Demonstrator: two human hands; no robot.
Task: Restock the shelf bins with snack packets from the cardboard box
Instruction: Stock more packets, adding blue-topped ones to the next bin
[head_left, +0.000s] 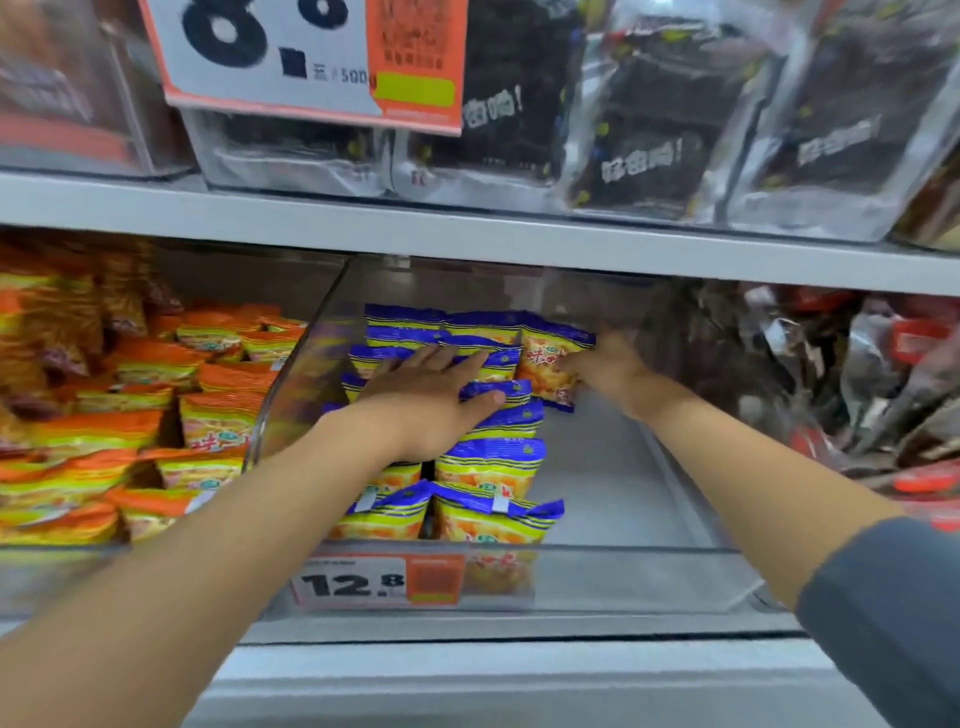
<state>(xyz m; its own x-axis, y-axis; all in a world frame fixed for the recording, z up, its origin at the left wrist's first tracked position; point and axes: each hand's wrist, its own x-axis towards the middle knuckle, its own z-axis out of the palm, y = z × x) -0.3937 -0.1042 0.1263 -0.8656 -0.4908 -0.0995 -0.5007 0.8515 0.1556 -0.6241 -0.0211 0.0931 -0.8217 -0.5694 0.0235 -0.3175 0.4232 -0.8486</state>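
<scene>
price tag reading "12.8" is showing on the clear shelf bin. left hand, fingers straight and spread, is pressing flat on the blue-and-yellow snack packets inside; right hand is gripping one upright packet at the back.

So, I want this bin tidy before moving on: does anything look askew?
Only the tilted packet the right hand grips at the back: it leans with its face showing, while the other blue packets stand in rows under the flat left hand.
</scene>
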